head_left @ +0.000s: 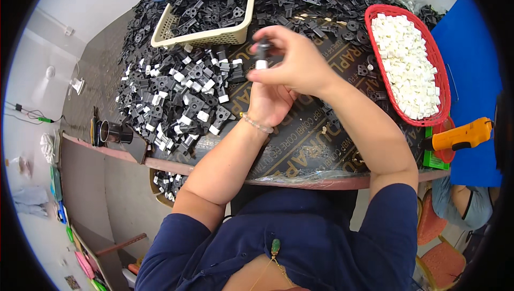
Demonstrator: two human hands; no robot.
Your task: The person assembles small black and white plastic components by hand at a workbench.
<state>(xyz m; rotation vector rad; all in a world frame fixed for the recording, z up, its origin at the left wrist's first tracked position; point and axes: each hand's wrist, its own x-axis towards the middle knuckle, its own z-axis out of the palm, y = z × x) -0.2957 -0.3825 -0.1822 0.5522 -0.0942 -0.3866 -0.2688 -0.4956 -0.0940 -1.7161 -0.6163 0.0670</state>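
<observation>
Part [262, 50], black with white tip [261, 64], is finger-pinched by the right hand [300, 65]. Left hand [271, 101] is half-blocked, fingers can't be judged tbh.

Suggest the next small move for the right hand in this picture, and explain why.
Probably a light squeeze by the right hand: the black part is pinched there, with the thumb beside its white end, and blur hides whether that end is fully seated.

Right hand [298, 58], fingers [277, 32] curled, partly hides the left hand [267, 103].
</observation>
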